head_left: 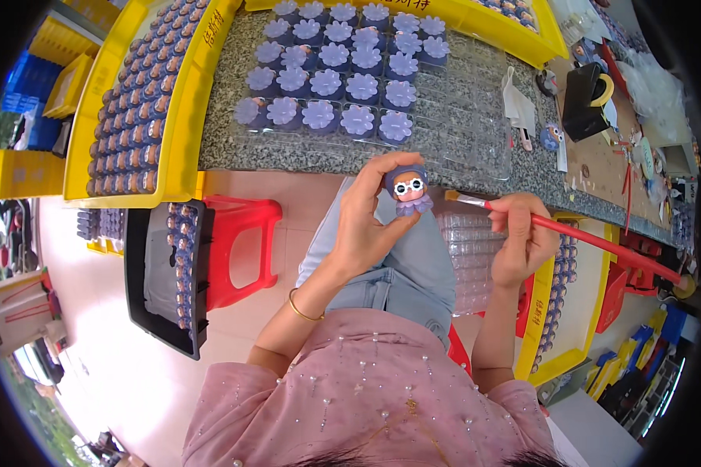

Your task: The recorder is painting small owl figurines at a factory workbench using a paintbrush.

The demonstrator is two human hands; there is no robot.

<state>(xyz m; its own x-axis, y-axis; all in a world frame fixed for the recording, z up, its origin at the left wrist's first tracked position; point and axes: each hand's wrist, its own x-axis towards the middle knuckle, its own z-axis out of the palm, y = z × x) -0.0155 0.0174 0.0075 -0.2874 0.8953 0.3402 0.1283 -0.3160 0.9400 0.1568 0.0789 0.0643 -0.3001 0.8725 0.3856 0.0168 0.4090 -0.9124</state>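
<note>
My left hand (364, 214) pinches a small purple doll figurine (408, 191) between thumb and fingers. The figurine has white glasses, an orange-brown fringe and a scalloped purple collar, and its front faces up toward me. In my right hand (524, 237) is a long red-handled paintbrush (600, 246). Its bristle tip points left, a little to the right of the figurine and apart from it. Beyond my hands, rows of purple flower-shaped pieces (319, 114) sit in a clear plastic tray (475, 117) on the speckled stone table (230, 93).
Yellow crates hold rows of figurines at the left (181, 148) and lower right (541, 327). A black bin (163, 272) and red stool (245, 241) stand left below the table. A black tape dispenser (584, 105) and lone figurine (551, 137) are at the right.
</note>
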